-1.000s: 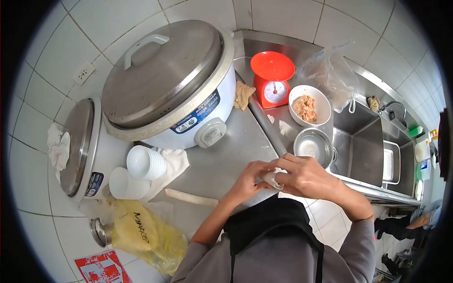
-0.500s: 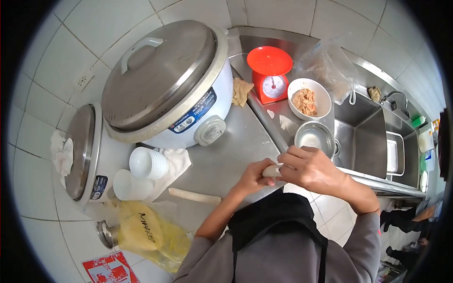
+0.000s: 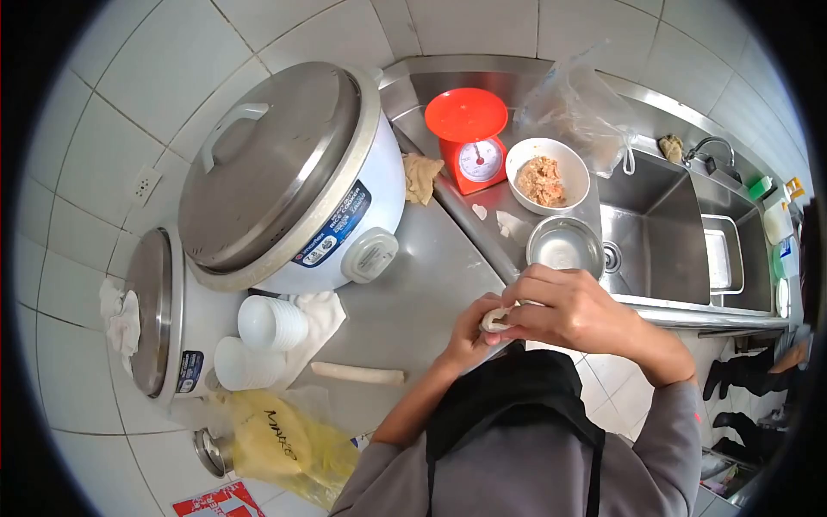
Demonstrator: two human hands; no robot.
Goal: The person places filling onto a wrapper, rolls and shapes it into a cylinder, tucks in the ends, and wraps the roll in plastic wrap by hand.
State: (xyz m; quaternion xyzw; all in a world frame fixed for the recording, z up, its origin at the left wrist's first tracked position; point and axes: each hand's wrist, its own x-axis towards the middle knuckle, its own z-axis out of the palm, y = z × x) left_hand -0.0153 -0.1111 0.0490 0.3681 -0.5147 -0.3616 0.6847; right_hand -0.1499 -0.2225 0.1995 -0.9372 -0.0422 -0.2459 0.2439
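Both my hands are close together over the near edge of the steel counter. My left hand (image 3: pixel 471 336) is closed around a small piece of pale dough (image 3: pixel 497 320) with a hollow in its upper end. Over its top, the fingers of my right hand (image 3: pixel 564 312) are bent and pinch the rim of the dough. A long pale dough log (image 3: pixel 357 373) lies on the counter to the left. Just beyond my right hand is a metal bowl (image 3: pixel 565 246) with a whitish content. Behind that sits a white bowl (image 3: pixel 573 178) of pinkish, chopped filling.
A red scale (image 3: pixel 468 129), a plastic bag (image 3: pixel 581 121) and the sink (image 3: pixel 650 233) lie beyond. Rice cookers (image 3: pixel 271 172), stacked white cups (image 3: pixel 271 323) and a yellow bag (image 3: pixel 280 439) stand left. Another person's legs (image 3: pixel 749 375) show at far right.
The dough has turned from lying sideways to showing its hollow end upward. My right hand's fingers have shifted onto its rim. The camera view has tilted slightly.
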